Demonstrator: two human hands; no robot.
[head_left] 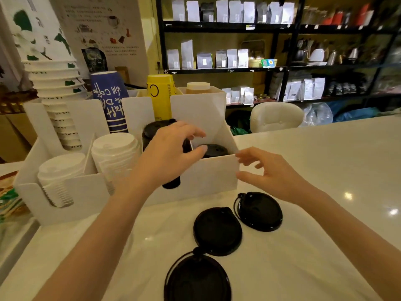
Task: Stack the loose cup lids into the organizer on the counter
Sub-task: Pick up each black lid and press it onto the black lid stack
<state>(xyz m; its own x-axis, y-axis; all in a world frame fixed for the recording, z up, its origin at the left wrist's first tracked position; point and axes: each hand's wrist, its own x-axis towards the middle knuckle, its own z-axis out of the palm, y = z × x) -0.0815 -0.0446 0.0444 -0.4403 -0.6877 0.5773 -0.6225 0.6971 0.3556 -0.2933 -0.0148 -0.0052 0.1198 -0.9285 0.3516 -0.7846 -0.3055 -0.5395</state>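
While your left hand point(173, 148) pinches a black lid point(187, 146) on edge to slot it into the organizer point(217, 174), your right hand point(264, 170), fingers spread and empty, steadies its corner. Three loose lids point(217, 231) wait on the counter point(325, 159) just in front.

Three loose lids point(217, 231) lie on the counter point(325, 159) before the organizer point(217, 177).

nearest black lid point(197, 279) cut off, poster text point(104, 25) blurred
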